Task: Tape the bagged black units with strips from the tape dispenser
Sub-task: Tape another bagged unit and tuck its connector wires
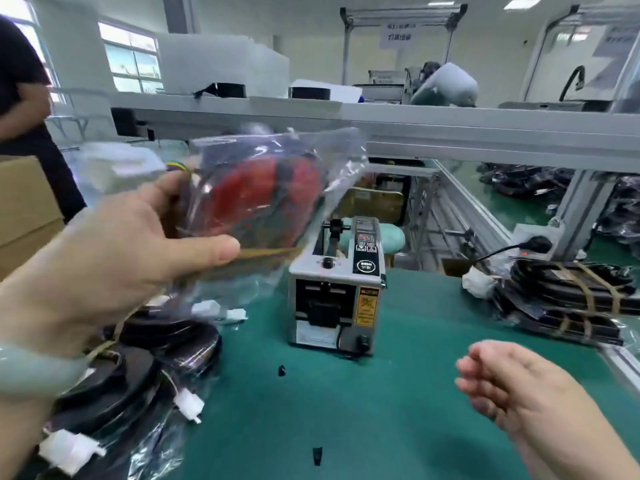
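The left hand [114,258] is gripping one bagged unit [270,188] aloft, up-left of the single tape dispenser [336,289] on the green mat [381,427]. The right hand [512,382] is hovering relaxed, holding nothing. Two black scraps [282,370] are lying on the mat.

Two small black scraps [317,455] lie toward the near edge of the green-matted workbench [398,420], a brown cardboard box [24,202] stands past its left edge beside a person in dark clothes [20,81], and a grey aluminium shelf beam [485,128] spans above its far edge.
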{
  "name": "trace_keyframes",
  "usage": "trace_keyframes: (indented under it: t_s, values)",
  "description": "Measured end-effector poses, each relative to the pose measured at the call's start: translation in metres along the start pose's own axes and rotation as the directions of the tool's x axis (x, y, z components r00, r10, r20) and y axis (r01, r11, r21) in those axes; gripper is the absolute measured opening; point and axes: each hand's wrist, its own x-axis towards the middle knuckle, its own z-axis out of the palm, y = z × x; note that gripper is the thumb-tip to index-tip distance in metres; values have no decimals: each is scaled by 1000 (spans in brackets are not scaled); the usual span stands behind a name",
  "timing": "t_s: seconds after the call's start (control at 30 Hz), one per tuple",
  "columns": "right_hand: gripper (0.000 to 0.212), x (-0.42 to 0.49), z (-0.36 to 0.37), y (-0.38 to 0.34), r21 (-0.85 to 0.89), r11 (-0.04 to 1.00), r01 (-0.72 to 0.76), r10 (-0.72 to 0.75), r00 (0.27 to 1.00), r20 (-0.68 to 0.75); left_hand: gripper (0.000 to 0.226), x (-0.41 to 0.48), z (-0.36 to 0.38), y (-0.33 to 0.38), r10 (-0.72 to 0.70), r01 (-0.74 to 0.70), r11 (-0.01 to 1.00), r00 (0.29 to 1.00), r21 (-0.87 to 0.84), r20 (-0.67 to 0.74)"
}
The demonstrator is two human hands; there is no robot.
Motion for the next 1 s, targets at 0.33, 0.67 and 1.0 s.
trace_keyframes:
  t_s: [0.33,0.67,1.0]
  values:
    - [15,-22,-21,18,-100,995,-5,-4,996,-87,69,28,-50,-89,91,-195,615,980,764,176]
    - [15,-20,-20,40,-144,989,-36,14,989,-150,70,10,-49,-138,-125,-130,449,971,884,206]
    - [15,-16,-29,48,-134,991,-18,-6,984,-177,77,2,-42,-108,-201,-81,587,949,805,242]
